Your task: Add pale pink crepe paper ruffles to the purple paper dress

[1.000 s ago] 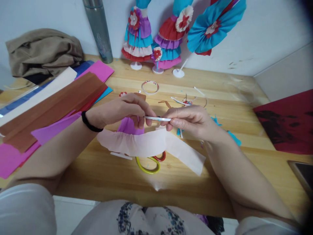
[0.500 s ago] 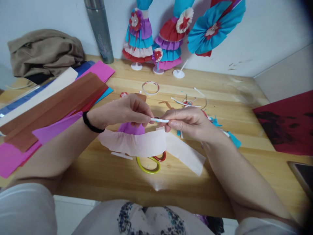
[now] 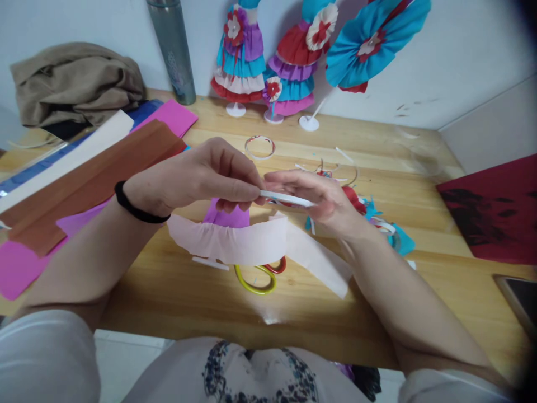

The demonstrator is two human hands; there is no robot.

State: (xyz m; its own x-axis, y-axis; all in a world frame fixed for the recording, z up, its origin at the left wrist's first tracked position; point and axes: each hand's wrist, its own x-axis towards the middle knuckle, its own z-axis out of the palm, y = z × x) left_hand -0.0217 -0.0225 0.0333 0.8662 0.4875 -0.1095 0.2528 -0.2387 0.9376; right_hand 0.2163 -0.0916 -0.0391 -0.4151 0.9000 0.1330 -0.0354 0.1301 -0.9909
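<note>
A: What do we have in hand?

B: A thin white piece (image 3: pixel 287 198), held up over the table (image 3: pixel 319 330). Our left hand (image 3: pixel 201 182) pinches its near end between thumb and fingers.

A: And our right hand (image 3: pixel 331 210)?

B: Its fingers are loosely extended alongside the far end. The hands are close together, but we cannot tell whether the right one grips. Seen edge-on, the piece may be a strip or a narrow ring.

A: So we'd judge this a handling step, and moving it well calls for a light, steady pinch.

B: Yes. Below our hands lie a pale pink paper strip (image 3: pixel 247 249) and a purple piece (image 3: pixel 229 216), with the scissors (image 3: pixel 258 291) partly under the pale strip.

A: What else is on the wood?

B: Folded coloured papers (image 3: pixel 96 176) on our left, teal scraps (image 3: pixel 403 240) on our right, and a patterned ring (image 3: pixel 260 158) beyond our hands.

A: And at the back?

B: A bottle (image 3: pixel 174 56) near a brown cloth (image 3: pixel 79 84), and ruffled paper dresses (image 3: pixel 241 67) by the white wall (image 3: pixel 448 61).
</note>
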